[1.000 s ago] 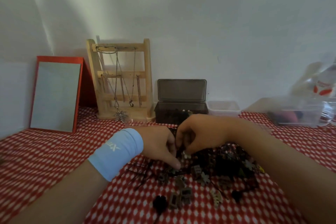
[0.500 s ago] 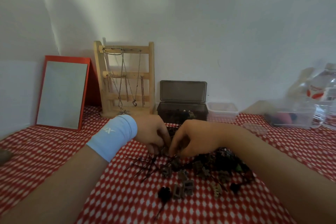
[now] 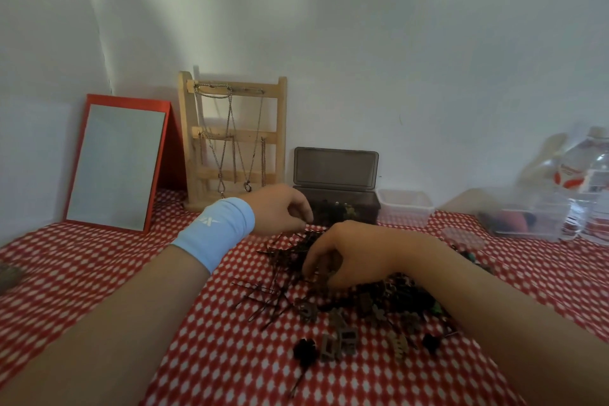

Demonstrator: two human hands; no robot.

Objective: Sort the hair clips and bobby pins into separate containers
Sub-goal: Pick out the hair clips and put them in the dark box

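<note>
Head view shows the bobby pins (image 3: 263,293) and hair clips (image 3: 342,336) in a mixed heap on the red checked cloth (image 3: 99,273); they look light, thin and stiff, probably slippery, best pinched at the middle one by one. Left hand (image 3: 280,208) hovers near the dark box (image 3: 336,204), fingers curled; whether it holds a pin cannot be told. Right hand (image 3: 356,254) rests on the heap, fingertips pinched together into it.

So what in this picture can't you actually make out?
All in the head view:
- Whether the left hand pinches anything: its curled fingers hide the tips.
- What the right hand grips in the pile: its fingers cover it.
- The dark box's contents: too small and dim.
- Items in the clear tub at right: blurred.
- The bottle: cut off by the right edge.
</note>
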